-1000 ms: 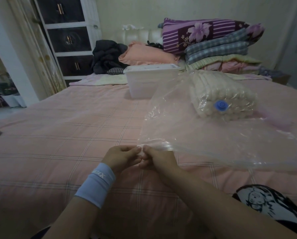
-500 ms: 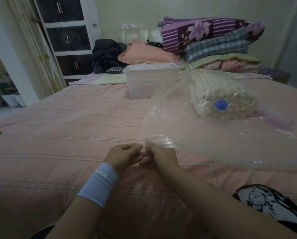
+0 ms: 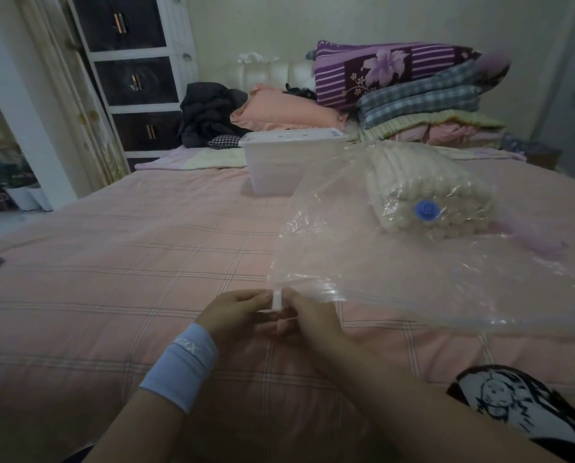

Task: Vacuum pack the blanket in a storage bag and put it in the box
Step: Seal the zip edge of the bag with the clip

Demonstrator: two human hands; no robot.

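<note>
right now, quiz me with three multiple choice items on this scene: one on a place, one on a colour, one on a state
1. Where is the cream blanket? A in the plastic box; B inside the storage bag; C on the pillow stack
2. What colour is the bag's valve? A red; B white; C blue
3. The left hand and right hand are: A pinching a white clip and the bag's near corner; B flat on the bed; C lifting the box

Answers: 1 B, clear plastic wraps the blanket. 2 C, the round cap is blue. 3 A, curled fingers meet at the clip on the bag's edge.
</note>
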